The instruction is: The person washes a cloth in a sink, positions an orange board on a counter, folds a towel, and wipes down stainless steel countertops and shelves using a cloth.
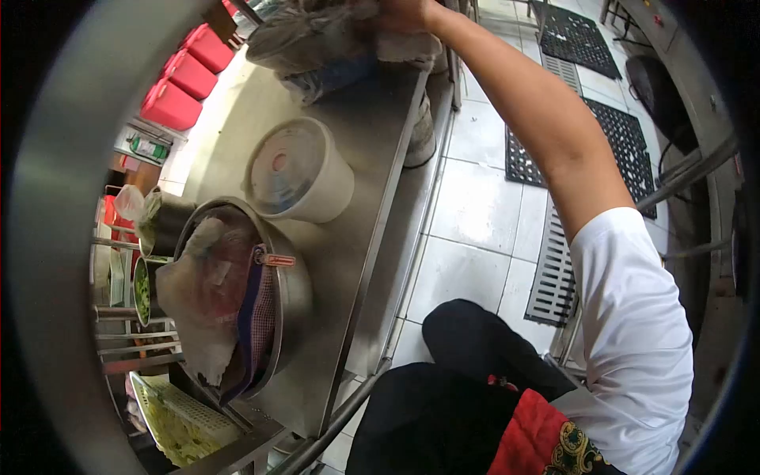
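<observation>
My right arm stretches up to the top edge of the head view, where my right hand (405, 14) is partly cut off. It is at the grey, crumpled plastic bags (313, 39) on a metal shelf (348, 261); its fingers are hidden, so I cannot tell whether it grips them. Nearer me on the shelf stands a white lidded bucket (323, 178). Beside that is a round metal pot (294, 293) holding a cloudy plastic bag (190, 297) and a purple-edged mesh pouch (257, 317) with a red zip tag. My left hand is out of view.
Several red bins (170, 105) stand beyond the shelf. Lower left, a perforated basket (186, 416) holds pale green leaves. At right are a tiled floor (467, 206), black rubber mats (582, 39), a drain grate (552, 277) and a metal rail (697, 174).
</observation>
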Motion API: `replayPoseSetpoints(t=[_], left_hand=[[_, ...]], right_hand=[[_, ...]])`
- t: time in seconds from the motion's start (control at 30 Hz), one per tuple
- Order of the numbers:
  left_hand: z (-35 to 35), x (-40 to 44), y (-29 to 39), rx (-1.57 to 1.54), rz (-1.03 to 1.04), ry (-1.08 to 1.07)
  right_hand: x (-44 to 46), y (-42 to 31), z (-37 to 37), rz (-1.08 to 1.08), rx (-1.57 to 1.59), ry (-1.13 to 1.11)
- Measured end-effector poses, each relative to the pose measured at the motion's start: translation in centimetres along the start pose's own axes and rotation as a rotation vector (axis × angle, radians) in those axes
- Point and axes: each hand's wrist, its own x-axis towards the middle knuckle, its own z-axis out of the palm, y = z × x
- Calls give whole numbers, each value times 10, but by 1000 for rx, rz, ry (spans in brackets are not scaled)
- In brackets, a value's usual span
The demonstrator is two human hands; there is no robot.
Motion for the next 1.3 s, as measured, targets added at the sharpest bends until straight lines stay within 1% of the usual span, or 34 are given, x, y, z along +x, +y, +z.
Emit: replayPoseSetpoints(t=[0.03,0.07,0.17,0.23,0.27,0.3,0.33,0.37,0.4,0.43,0.47,0.5,0.53,0.57,0.6,0.63,0.67,0.7,0.77,0.8,0.83,0.87,0.97,1.0,1.1,1.13,1.23,1.3], left_hand=[[-1,5,10,-82,-61,-43],[18,40,18,-207,356,243],[35,35,25,-803,64,135],[24,32,39,-434,171,265],[17,29,46,-67,221,393],[13,26,54,303,262,512],[7,39,65,264,617,552],[8,39,77,169,685,544],[8,39,89,77,755,531],[26,15,104,-47,537,485],[56,-7,120,-172,298,466],[91,-16,127,-296,61,446],[142,-10,124,-471,-38,429],[166,9,136,-566,-173,441],[185,25,148,-692,-276,500],[198,33,155,-695,-296,562],[210,39,160,-699,-315,615],[218,42,162,-701,-331,663],[223,45,162,-654,-426,669],[224,48,163,-642,-458,677],[226,50,163,-686,-454,674],[229,51,159,-731,-452,672],[238,54,147,-811,-437,669],[242,55,143,-844,-435,666],[248,63,128,-956,-434,658],[248,63,122,-986,-435,649],[253,56,107,-794,-497,625],[243,49,108,-663,-540,588]], right_hand=[[-7,-4,-2,-160,-255,85],[-20,-10,0,-322,-505,175],[-60,-19,12,-807,-1232,482],[-79,6,22,-375,-1081,521],[-87,28,23,-154,-993,536],[-90,57,22,-247,-1130,421],[-100,56,40,-262,-1260,430],[-116,53,64,-276,-1390,433],[-131,58,74,-273,-1294,342],[-147,59,82,-271,-1193,256],[-152,52,87,-302,-1107,169],[-163,41,98,-273,-1000,50],[-177,19,109,-150,-956,-56],[-183,-1,114,-30,-912,-162],[-183,-4,109,-139,-893,-24],[-181,-3,102,-243,-858,111],[-174,-11,97,-259,-754,205],[-163,-17,93,-223,-768,278],[-149,-28,103,-104,-771,222],[-148,-11,103,-167,-1015,200],[-149,20,101,-230,-1263,177],[-149,35,100,-293,-1511,148],[-147,28,124,-35,-1377,111],[-147,37,125,-146,-1361,152],[-143,46,128,-99,-1386,143],[-144,44,127,-131,-1354,128],[-146,40,128,-79,-1311,110],[-146,43,128,-86,-1306,131]])
